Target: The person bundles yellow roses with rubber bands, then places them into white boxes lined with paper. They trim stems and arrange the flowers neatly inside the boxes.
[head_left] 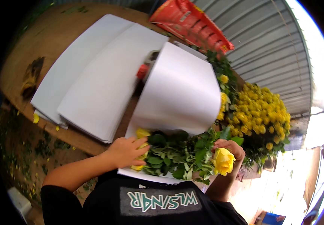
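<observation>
Sheets of white paper (180, 88) lie in front of me, one curving up over a row of yellow roses with leafy green stems (169, 153). My left hand (126, 152) rests on the yellow rose heads (142, 133) at the bundle's left end, its fingers spread over them. At the right end, my right hand (231, 147) is closed, with a single yellow rose (223, 161) hanging at its fingers. The stem of that rose is mostly hidden by the hand and leaves. The curved paper hides part of the bundle.
A stack of large white sheets (98, 71) lies on the brown table (19, 71). A red object (142, 71) shows beside the curved paper. A red printed bag (192, 26) stands at the back. Many yellow roses (261, 112) are massed at the right, before a corrugated metal wall (270, 45).
</observation>
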Demonstrator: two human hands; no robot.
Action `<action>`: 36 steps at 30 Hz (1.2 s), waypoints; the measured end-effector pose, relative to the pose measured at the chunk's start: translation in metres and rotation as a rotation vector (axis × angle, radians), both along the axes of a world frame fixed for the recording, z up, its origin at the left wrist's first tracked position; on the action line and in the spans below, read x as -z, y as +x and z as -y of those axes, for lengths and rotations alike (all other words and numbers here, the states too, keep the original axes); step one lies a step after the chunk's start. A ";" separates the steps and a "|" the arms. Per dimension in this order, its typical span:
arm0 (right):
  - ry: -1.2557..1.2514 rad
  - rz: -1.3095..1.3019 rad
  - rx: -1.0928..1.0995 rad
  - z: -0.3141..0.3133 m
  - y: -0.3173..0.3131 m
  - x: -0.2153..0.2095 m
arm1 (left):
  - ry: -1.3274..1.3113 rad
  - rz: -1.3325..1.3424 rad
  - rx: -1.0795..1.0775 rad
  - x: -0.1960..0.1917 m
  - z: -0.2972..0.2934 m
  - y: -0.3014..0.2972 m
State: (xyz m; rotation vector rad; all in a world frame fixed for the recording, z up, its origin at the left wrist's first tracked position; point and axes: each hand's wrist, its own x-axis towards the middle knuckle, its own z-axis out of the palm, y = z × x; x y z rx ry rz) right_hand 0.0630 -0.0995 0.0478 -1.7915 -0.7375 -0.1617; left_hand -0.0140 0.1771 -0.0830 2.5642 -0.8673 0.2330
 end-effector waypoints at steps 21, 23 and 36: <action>0.097 -0.091 -0.032 0.011 -0.006 0.004 | 0.030 -0.021 0.019 -0.020 0.001 0.008; 0.086 -0.093 -0.006 0.014 -0.007 0.006 | 0.014 -0.022 0.019 -0.021 0.002 0.009; -0.156 -0.133 0.046 0.000 -0.008 0.004 | -0.790 0.175 0.048 -0.145 0.040 0.021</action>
